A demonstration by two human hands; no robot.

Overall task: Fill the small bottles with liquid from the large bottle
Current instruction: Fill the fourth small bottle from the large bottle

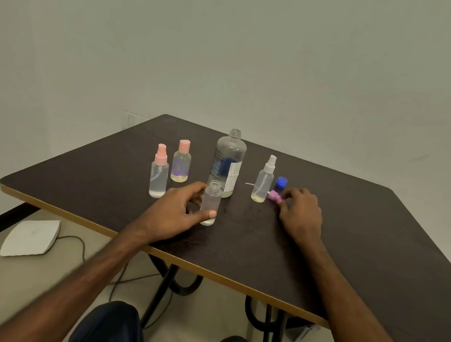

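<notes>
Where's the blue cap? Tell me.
Head view: the blue cap sits right of the large bottle, beside the white-topped spray bottle, behind the pink cap.

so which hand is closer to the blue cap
Right. The right hand pinches the pink spray top just in front of the blue cap; the left hand is off to the cap's left, holding the open small bottle.
</notes>
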